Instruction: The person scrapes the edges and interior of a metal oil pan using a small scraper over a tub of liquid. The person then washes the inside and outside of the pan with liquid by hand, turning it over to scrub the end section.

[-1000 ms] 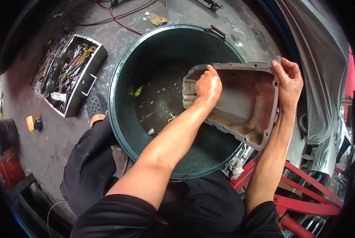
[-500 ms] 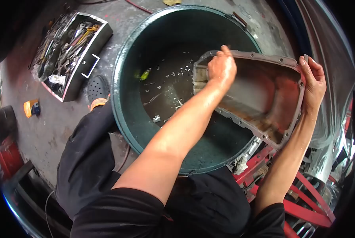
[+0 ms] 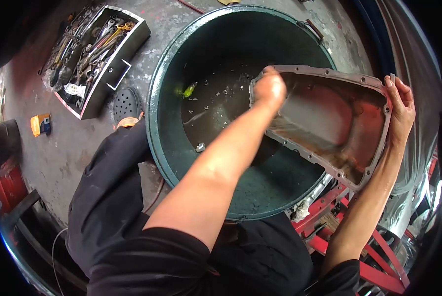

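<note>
Head view, left hand (image 3: 271,90) at pan (image 3: 324,116), fingers unclear, right hand (image 3: 401,106) upright, fingers clamped on rim (image 3: 385,129).

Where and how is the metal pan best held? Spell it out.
Probably by the rim at its right end, coming from the right, fingers outside: the metal pan lies tilted with its open side facing up, and its lip gives an edge to pinch. The right hand grips the upper corner there.
</note>
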Available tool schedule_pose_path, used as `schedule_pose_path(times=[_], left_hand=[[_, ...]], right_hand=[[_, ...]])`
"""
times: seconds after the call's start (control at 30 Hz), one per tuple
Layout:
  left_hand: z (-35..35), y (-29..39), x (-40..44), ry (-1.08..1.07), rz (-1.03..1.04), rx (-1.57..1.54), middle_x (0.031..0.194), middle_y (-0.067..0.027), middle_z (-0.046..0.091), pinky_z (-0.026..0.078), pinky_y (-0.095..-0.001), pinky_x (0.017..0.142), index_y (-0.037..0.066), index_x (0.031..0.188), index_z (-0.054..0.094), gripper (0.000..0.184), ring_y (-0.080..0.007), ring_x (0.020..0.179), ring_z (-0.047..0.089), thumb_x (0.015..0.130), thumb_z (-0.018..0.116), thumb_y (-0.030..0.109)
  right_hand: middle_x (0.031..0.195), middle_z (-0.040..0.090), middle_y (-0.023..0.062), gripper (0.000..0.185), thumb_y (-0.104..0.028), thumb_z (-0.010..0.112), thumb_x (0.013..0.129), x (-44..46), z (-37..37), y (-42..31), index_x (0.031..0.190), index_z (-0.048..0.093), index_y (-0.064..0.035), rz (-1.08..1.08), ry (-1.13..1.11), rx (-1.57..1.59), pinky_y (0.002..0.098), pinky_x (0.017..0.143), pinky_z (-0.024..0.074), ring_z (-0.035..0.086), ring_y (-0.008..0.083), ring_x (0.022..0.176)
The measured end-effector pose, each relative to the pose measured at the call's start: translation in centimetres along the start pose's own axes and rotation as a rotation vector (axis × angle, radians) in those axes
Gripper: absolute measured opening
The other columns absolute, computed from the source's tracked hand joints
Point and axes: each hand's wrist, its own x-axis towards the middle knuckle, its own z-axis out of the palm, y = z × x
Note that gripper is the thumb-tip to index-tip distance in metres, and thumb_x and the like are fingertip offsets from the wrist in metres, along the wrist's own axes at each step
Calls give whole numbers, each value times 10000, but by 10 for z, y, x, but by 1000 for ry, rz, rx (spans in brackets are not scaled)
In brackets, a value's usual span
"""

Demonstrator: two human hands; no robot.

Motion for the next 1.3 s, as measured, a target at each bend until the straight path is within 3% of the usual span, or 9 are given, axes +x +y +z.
schedule_pose_path(times=[0.17, 0.27, 0.47, 0.57, 0.67, 0.73, 1.07, 1.2, 1.3], left_hand=[[-8, 3, -13, 171, 452, 309, 1013, -272, 695, 547, -483, 861, -104, 1212, 526, 359, -417, 953, 687, 928, 461, 108], [-12, -25, 19, -2, 158, 327, 995, -273, 694, 550, -489, 841, -90, 1146, 550, 310, -419, 944, 687, 934, 448, 112], [-3, -14, -19, 153, 477, 304, 1068, -288, 668, 552, -492, 834, -121, 1282, 480, 417, -432, 948, 680, 913, 458, 72], [-2, -37, 20, -28, 88, 354, 1035, -288, 671, 562, -487, 832, -128, 1287, 466, 419, -425, 936, 691, 912, 458, 60], [10, -29, 1, 295, 382, 306, 973, -287, 689, 561, -507, 813, -127, 1225, 493, 371, -442, 912, 694, 930, 420, 86], [4, -59, 24, 17, 3, 256, 1033, -283, 676, 578, -460, 833, -36, 1198, 585, 346, -364, 947, 710, 943, 435, 142], [-94, -126, 74, -12, 360, 1114, 1058, -240, 677, 593, -462, 702, -40, 1387, 484, 476, -317, 852, 728, 964, 424, 169], [-28, -87, 57, -10, 224, 371, 984, -299, 688, 550, -524, 856, -16, 1057, 632, 262, -451, 971, 678, 863, 504, 107], [5, -34, 10, 158, 108, 119, 953, -301, 686, 541, -495, 844, -63, 1168, 621, 385, -450, 955, 672, 836, 531, 109]], right_hand=[[1079, 702, 98, 313, -80, 751, 888, 9, 6, -4, 1152, 630, 37, -2, 13, -1, 262, 927, 504, 666, 143, 996], [1084, 701, 100, 323, -88, 754, 886, 16, -1, 3, 1155, 629, 39, -11, -21, 1, 266, 928, 505, 665, 144, 1003], [1112, 689, 105, 300, -70, 739, 896, 22, 2, 3, 1153, 627, 36, 15, -32, 69, 276, 966, 504, 656, 150, 1054], [1127, 692, 107, 292, -67, 730, 903, 33, -10, 14, 1162, 630, 26, 15, -25, 24, 266, 971, 494, 653, 146, 1065], [1134, 693, 112, 286, -66, 723, 909, 24, 1, 2, 1165, 631, 24, 12, 11, -49, 264, 969, 494, 657, 154, 1070], [1130, 695, 111, 293, -72, 728, 906, 27, -12, 10, 1164, 630, 26, 25, -31, -41, 262, 966, 494, 657, 153, 1065], [1092, 698, 99, 324, -84, 732, 903, 33, 7, 5, 1177, 613, 43, -4, -56, 36, 263, 933, 517, 668, 152, 1030], [1088, 697, 96, 327, -87, 739, 899, 41, 5, 9, 1176, 618, 35, 7, -103, 77, 266, 928, 523, 671, 152, 1016], [1081, 697, 89, 331, -87, 745, 893, 40, 5, 6, 1175, 620, 33, 19, -96, 62, 268, 919, 526, 669, 147, 1011]])
